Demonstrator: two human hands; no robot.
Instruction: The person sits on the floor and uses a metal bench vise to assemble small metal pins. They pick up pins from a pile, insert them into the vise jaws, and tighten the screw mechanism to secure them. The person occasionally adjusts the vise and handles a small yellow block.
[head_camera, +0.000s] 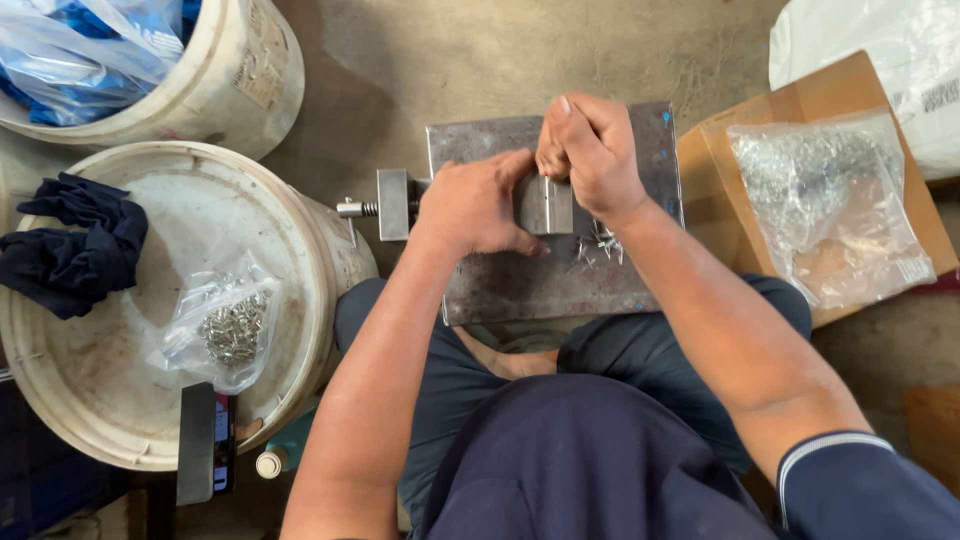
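Metal block (546, 204), small and grey, upright on a steel plate (520, 285) that rests across the seated person's knees; both hands are on it. Left hand (472, 205) curled against the block's left side, steadying it, fingers closed around it. Right hand (592, 152) fisted above and slightly behind the block, thumb up, pinching something too small to identify. Step in hand, by my reading: seating or pressing a small part at the block; the next move would call for a steady left grip and a straight downward push from the right. Loose small metal pieces (600, 245) lie on the plate just right of the block. A threaded bolt with a square head (385, 206) projects from the left, its inner end hidden behind the left hand. Beyond: upturned white bucket (130, 400) bearing a clear bag of small metal parts (228, 325) and a dark cloth (70, 245); second bucket (235, 85) with blue plastic, cut off at the frame; cardboard box (715, 175) with a larger bag of parts (830, 205). The block's top face and what the right hand grips are hidden.
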